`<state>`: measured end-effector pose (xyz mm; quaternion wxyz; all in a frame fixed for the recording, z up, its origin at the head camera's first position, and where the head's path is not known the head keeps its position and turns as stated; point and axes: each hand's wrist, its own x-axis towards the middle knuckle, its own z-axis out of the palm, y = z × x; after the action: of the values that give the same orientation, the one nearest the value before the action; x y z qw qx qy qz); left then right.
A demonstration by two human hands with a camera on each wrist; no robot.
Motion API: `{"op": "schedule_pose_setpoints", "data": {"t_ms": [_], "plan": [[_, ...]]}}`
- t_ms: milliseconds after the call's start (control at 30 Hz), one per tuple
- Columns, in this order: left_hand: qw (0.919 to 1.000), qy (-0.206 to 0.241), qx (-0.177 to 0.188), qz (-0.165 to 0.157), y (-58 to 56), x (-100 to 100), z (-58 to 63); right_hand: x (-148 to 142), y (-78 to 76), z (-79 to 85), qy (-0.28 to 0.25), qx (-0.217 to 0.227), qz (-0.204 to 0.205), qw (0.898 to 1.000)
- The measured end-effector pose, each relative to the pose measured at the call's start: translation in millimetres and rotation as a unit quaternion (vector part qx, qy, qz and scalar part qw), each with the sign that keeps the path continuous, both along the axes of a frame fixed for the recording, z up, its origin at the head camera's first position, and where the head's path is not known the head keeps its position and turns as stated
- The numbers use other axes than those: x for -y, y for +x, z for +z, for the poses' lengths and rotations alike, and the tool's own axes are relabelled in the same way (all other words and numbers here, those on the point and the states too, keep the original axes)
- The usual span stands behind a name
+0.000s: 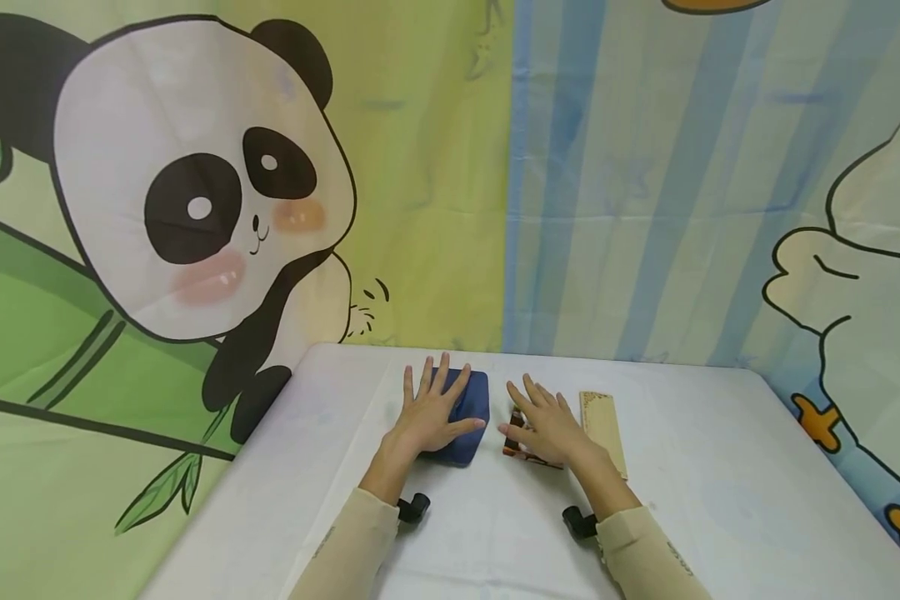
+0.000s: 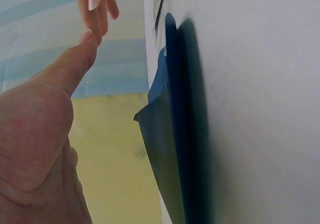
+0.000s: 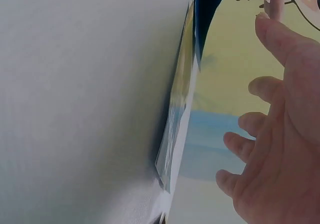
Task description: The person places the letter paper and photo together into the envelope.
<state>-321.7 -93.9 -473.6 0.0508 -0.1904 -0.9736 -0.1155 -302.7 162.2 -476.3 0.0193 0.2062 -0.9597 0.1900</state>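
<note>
Gripping nothing, fingers apart, the left hand (image 1: pixel 429 419) hovers over a flat dark-blue pouch (image 1: pixel 477 402) toward the white table's far edge (image 1: pixel 667 363), the right hand (image 1: pixel 551 427) over a brown-patterned packet (image 1: pixel 513 446) beside a beige rectangular card (image 1: pixel 602 419); handling looks unbegun or finished.

My head feed comes through bright and evenly lit, with faint, soft shadows on the white tabletop (image 1: pixel 697 467) around the blue case (image 1: pixel 477 404); I can't place the light source. Both wrist feeds look dimmer and greyer to me. On the left one, a dark, blurry-edged shadow lies just right of the blue case; on the right one, the tabletop brightens well below the blue case.
</note>
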Motion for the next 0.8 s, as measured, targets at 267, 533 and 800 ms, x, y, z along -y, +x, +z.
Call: {"op": "schedule_pose_setpoints", "data": {"t_ms": [267, 533, 800], "plan": [[0.9995, 0.018, 0.024, -0.007, -3.0, 17.2, -8.4, 12.1, 2.9, 3.7, -0.024, 0.009, 0.026, 0.999], [0.9979, 0.031, 0.056, -0.005, -0.1, 38.0, -2.5, 34.5, 4.5, 6.6, -0.024, 0.032, 0.042, 0.998], [0.9970, 0.041, 0.065, -0.012, -4.1, 43.5, -5.7, 40.8, 3.5, 7.5, -0.016, 0.048, 0.039, 0.998]]}}
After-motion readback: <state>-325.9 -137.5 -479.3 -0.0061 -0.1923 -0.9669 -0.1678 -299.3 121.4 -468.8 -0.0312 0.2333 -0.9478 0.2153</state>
